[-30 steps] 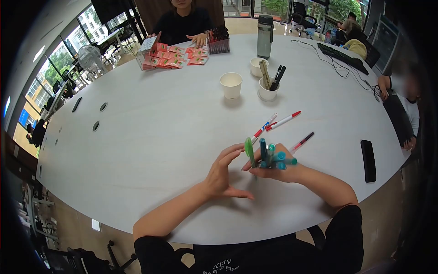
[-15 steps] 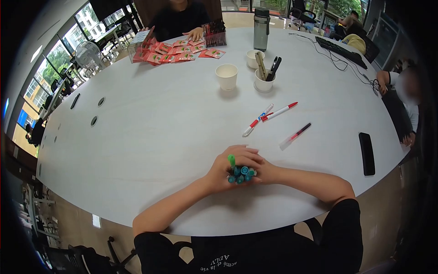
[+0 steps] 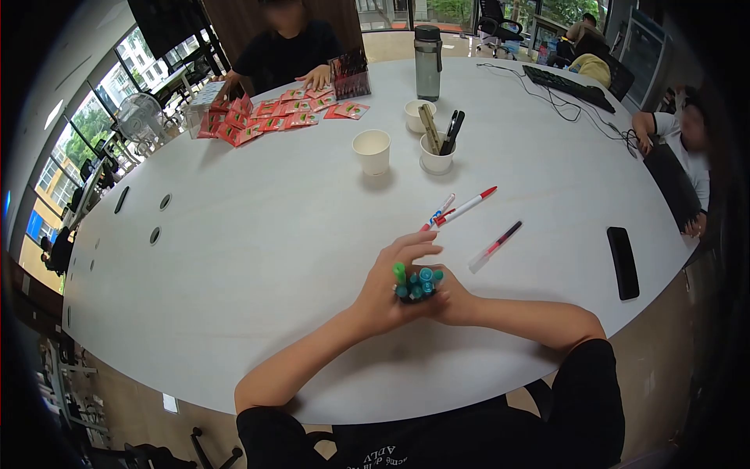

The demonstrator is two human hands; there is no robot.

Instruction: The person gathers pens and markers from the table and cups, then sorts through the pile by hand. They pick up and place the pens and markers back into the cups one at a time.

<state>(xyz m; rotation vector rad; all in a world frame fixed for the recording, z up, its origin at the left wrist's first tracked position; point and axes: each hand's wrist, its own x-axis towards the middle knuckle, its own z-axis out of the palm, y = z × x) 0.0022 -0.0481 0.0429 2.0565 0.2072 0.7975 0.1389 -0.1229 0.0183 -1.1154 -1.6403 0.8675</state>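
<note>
A bundle of several green and teal pens (image 3: 418, 284) stands upright between my two hands, ends facing up, one bright green end higher than the others. My left hand (image 3: 384, 283) cups the bundle from the left, its fingers reaching across above it. From the right, my right hand (image 3: 456, 295) presses against the pens; most of its fingers are hidden. Just beyond the hands lie a red-and-white pen (image 3: 469, 205) and a clear-barrelled pen with a red part (image 3: 442, 208), partly behind my left fingers. A pink-barrelled pen with a clear cap (image 3: 496, 246) lies to the right.
Paper cups (image 3: 371, 153) stand mid-table, one cup (image 3: 437, 162) holding markers. Behind them is a water bottle (image 3: 427, 66). Red packets (image 3: 273, 116) lie before a person at the far side. A phone (image 3: 623, 263) and a keyboard (image 3: 568, 87) with cable lie at right, near another person.
My left fingers have lifted and straightened from their wrap over the bundle. The pens remain between my hands. The camera view has shifted slightly.
</note>
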